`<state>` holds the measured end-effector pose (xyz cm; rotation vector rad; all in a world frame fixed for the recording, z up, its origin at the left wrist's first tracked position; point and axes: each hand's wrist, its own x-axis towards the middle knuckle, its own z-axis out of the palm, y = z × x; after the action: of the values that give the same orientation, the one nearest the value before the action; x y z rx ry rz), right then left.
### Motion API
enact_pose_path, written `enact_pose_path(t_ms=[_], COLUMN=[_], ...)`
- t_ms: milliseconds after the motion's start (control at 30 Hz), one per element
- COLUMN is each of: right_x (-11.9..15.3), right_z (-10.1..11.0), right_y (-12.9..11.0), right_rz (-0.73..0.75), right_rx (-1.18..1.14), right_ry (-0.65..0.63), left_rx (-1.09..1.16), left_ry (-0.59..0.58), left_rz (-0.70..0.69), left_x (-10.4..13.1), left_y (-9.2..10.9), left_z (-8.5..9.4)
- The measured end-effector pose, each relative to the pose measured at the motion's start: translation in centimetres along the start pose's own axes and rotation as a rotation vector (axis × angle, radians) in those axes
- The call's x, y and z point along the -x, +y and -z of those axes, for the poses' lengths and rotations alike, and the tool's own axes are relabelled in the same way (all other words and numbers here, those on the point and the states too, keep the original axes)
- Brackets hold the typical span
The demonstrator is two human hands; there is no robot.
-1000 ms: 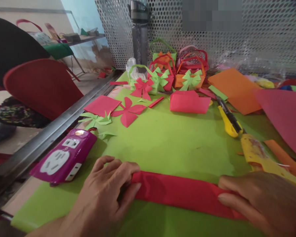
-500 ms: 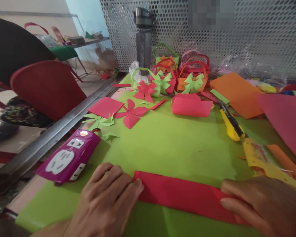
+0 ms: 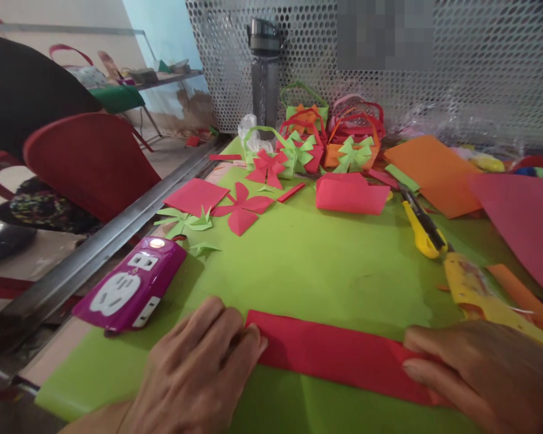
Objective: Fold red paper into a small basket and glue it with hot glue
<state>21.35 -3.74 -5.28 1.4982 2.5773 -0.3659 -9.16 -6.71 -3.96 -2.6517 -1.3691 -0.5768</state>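
Observation:
A folded strip of red paper (image 3: pixel 330 352) lies across the near part of the green-covered table (image 3: pixel 298 271). My left hand (image 3: pixel 199 367) pinches its left end, thumb along the short edge and fingers curled. At the other end, my right hand (image 3: pixel 484 367) grips the strip between thumb and bent forefinger; the paper's right tip is hidden beneath it. Beyond the strip sits a folded red paper piece (image 3: pixel 352 194). A red petal-shaped cutout (image 3: pixel 242 208) and a red paper square (image 3: pixel 196 196) lie to the far left, beside green paper cutouts (image 3: pixel 183 220).
A purple power strip (image 3: pixel 133 283) is left of my left hand. On the right lie a yellow cutter (image 3: pixel 423 226), a yellow glue gun (image 3: pixel 484 295) and orange paper (image 3: pixel 434 172). Small paper baskets (image 3: pixel 353 150) and a bottle (image 3: pixel 265 78) stand at the back. A person sits by a red chair (image 3: pixel 88 160).
Both hands keep hold of the red strip, which stays almost in place. The left hand's knuckles have lifted and shifted slightly. The whole view has moved a little.

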Motion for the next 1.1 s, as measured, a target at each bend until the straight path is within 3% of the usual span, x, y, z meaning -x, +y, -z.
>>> enact_pose_path(t_ms=[200,333,467,800,933,1100], right_x=[-1.1,-1.5,-1.5,-1.0,-1.0,-0.8], right_z=[2.8,4.1,5.0,5.5,5.6,5.6], right_y=[-1.6,-2.3,-2.3,-0.6,-0.6,-1.4], right_rz=[-0.113,-0.104,-0.086,0.06,0.062,0.022], right_rx=[0.011,0.005,-0.055,-0.204,-0.185,-0.066], right_ry=[-0.199,-0.161,-0.169,-0.119,-0.044,0.038], left_rx=[0.021,-0.01,0.045,0.069,0.038,0.052], left_ry=[0.002,-0.078,-0.177,-0.152,-0.166,-0.169], left_rz=[-0.243,-0.324,-0.338,-0.354,-0.263,-0.256], left_x=[-1.3,-2.2,-2.3,-1.9,-2.3,-1.4], left_y=[-0.3,-0.5,-0.7,-1.0,-0.6,-0.4], left_z=[-0.8,-0.6,-0.2,-0.4,-0.1,-0.1])
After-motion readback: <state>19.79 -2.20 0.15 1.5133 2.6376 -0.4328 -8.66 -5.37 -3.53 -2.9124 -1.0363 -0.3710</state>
